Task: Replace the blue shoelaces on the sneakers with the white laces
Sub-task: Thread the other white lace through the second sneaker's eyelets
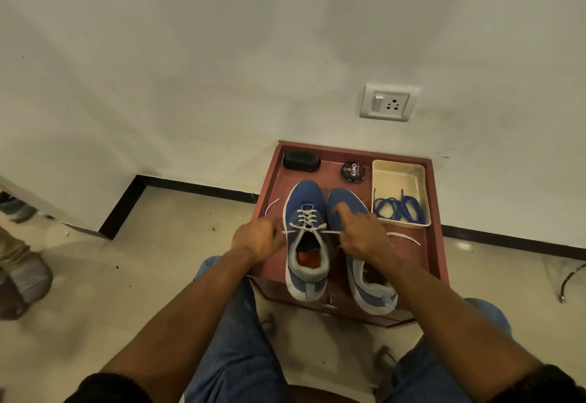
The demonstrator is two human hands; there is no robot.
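Two blue sneakers stand side by side on the red cabinet top [434,244]; the left sneaker [306,241] is already threaded with a white lace [307,216]. The left hand [258,239] and the right hand [364,236] each pinch one end of this lace, pulled sideways. The blue laces [398,208] lie in the cream tray [400,166] beside the right sneaker [358,244].

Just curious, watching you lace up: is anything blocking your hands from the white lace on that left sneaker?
Nothing visible does. The left hand and right hand each already grip an end of the white lace threaded through the left sneaker. The right hand lies over the right sneaker, hiding its eyelets.
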